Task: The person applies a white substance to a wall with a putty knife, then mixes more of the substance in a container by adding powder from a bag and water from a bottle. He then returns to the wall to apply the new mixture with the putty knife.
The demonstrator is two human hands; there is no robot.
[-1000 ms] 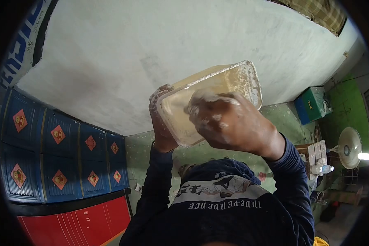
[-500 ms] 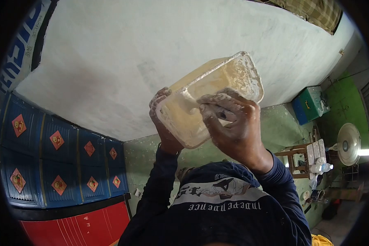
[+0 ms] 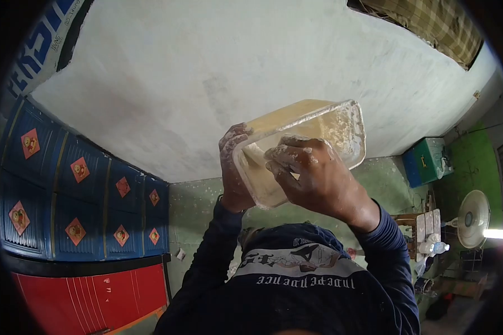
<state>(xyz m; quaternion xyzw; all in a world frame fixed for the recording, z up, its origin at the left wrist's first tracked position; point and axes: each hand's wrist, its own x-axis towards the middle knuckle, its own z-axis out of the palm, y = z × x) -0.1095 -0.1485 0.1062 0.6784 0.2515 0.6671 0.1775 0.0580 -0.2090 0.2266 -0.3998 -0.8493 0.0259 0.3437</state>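
Note:
My left hand grips a clear plastic tub from its left side, fingers wrapped round the wall near the rim. The tub is tilted with its mouth toward me, and white paste is smeared along its rim and inside. My right hand is closed at the tub's mouth, fingertips pinched on a flat, pale, paste-coated scraper. Its blade end reaches into the left part of the tub; my fingers hide most of the rest. White paste coats the fingers of both hands.
Ahead stands a white wall with grey patches. Blue panelled cabinet doors and a red panel are on the left. On the right are a green-blue box, a fan and a small wooden table with plastic bottles.
The tub and both hands have moved slightly lower and right in view. My right hand has turned, and the scraper sits nearer the tub's left wall.

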